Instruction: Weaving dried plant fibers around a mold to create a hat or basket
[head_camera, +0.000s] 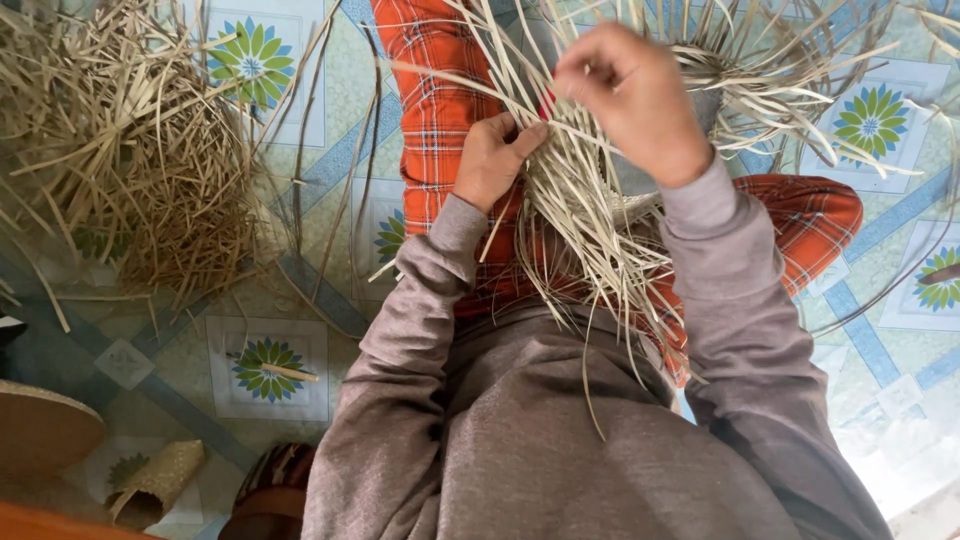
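pale dried straw strips (590, 220) are lying across your lap, fanning out over the orange plaid trousers (440, 110) and spreading toward the top of the view. your left hand (492, 160) is pressing on the bundle at its left edge, fingers curled down onto the strips with the thumb pointing toward the centre; the hand is partly closed and is pinning strands rather than enclosing them. your right hand (635, 95) is sitting above and to the right of the left one, directly over the densest part of the bundle. its fingers are bent in toward the palm and pinching a few thin strips that are running out to the left between the two hands. the loose ends of the bundle are hanging down toward your grey sweater (520, 430), below both hands. a second heap of straw (130, 150) is lying on the patterned tile floor (250, 290), well apart to your left. a small woven roll (155, 485) is resting on the floor near the lower left corner.
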